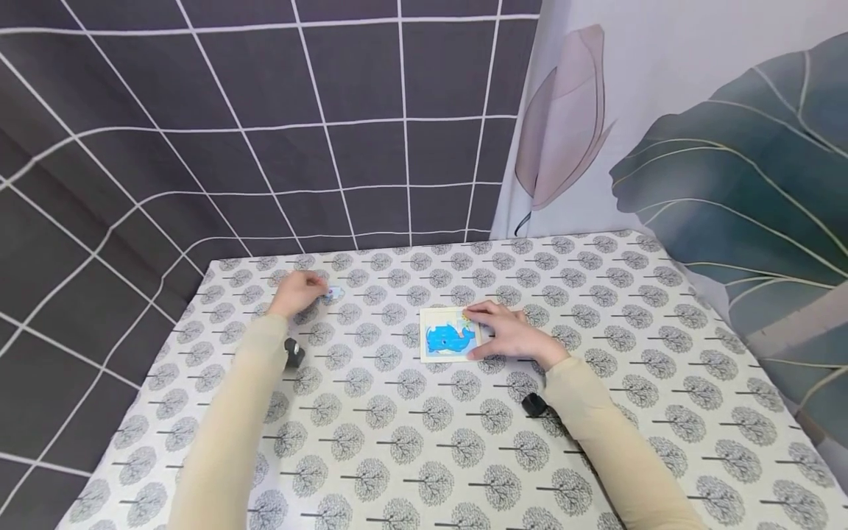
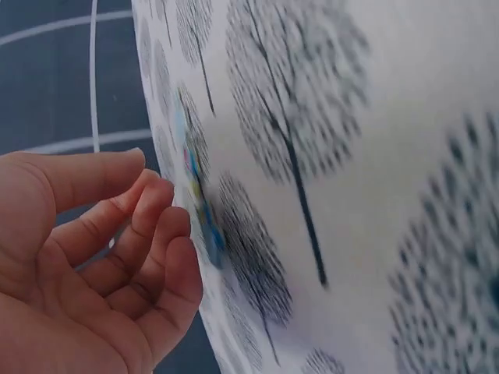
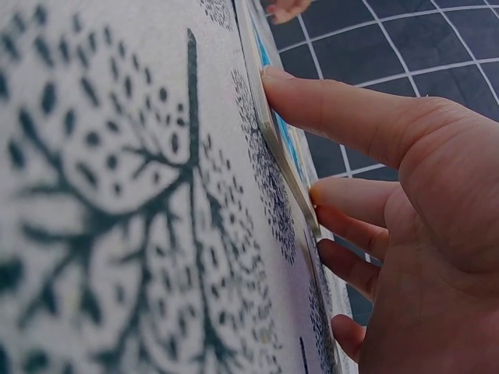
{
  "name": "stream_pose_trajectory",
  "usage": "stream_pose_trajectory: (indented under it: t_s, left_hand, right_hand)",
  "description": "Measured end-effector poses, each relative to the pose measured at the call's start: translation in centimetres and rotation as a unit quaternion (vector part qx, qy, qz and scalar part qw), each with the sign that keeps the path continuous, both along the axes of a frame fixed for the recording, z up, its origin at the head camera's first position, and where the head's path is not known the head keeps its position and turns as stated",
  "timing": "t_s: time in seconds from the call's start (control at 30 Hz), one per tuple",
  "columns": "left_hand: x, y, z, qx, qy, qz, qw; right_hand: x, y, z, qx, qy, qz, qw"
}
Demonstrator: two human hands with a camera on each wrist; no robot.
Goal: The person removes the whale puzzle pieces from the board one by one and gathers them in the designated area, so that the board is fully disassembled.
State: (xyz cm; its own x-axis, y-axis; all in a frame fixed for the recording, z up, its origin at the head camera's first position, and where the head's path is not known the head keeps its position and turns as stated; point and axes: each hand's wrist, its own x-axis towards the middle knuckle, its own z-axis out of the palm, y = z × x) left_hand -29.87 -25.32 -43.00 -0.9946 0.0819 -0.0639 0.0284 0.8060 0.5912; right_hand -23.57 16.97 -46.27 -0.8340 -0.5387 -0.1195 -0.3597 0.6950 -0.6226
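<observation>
A picture puzzle board (image 1: pixel 450 337) with a blue whale and a pale border lies on the cloth near the middle of the table. My right hand (image 1: pixel 505 333) holds its right end, thumb at the lower corner and fingers at the upper one; in the right wrist view the thumb (image 3: pixel 335 109) rests on the face. A small, light-blue puzzle piece (image 1: pixel 336 292) lies at the far left. My left hand (image 1: pixel 298 292) is beside it, fingertips close together. In the left wrist view the blurred piece (image 2: pixel 204 206) lies beyond the loosely bent fingers, which seem to hold nothing.
The table is covered by a white cloth (image 1: pixel 397 412) printed with grey trees. A dark gridded curtain (image 1: pixel 358 88) stands along the back and left, and a leaf-patterned curtain (image 1: pixel 662 169) at the right. Black wrist devices (image 1: pixel 534 404) sit under both forearms.
</observation>
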Motion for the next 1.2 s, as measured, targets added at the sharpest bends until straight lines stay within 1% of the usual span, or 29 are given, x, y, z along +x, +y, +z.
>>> stream_pose_trajectory:
  t_s: [0.1,0.27,0.47,0.6,0.73,0.83,0.97,1.07,1.2]
  left_hand:
    - [0.1,1.3,-0.1,0.009,0.001,-0.022,0.9997]
    - [0.3,4.1,0.2,0.026,-0.011,-0.058,0.9979]
    - [0.6,7.7,0.1,0.008,0.003,-0.103,0.9946]
    - [1.2,9.9,0.3,0.005,-0.005,-0.128,0.9918]
    - [1.5,11.8,0.4,0.008,-0.012,-0.149,0.9888]
    - [1.4,13.1,0.4,0.008,-0.009,-0.166,0.9860]
    - [1.5,14.6,0.4,0.017,-0.018,-0.179,0.9835]
    - [1.5,15.7,0.0,0.023,-0.023,-0.187,0.9819]
    - [1.8,17.2,-0.6,0.018,-0.016,-0.208,0.9779]
  right_hand:
    - [0.1,0.0,-0.2,0.001,-0.008,-0.002,1.0000]
    - [0.2,0.1,-0.4,0.004,-0.009,-0.006,0.9999]
    - [0.5,-0.1,-0.6,-0.006,-0.014,-0.012,0.9998]
    - [0.6,-0.1,-0.8,-0.005,-0.017,-0.016,0.9997]
    - [0.5,-0.1,-0.6,-0.007,-0.010,-0.020,0.9997]
    - [0.3,-0.2,-0.4,-0.012,-0.008,-0.026,0.9995]
    - [0.0,-0.2,-0.3,-0.011,-0.008,-0.031,0.9994]
    - [-0.1,-0.3,-0.3,-0.008,-0.005,-0.032,0.9994]
    - [0.0,-0.3,-0.3,-0.003,-0.004,-0.036,0.9993]
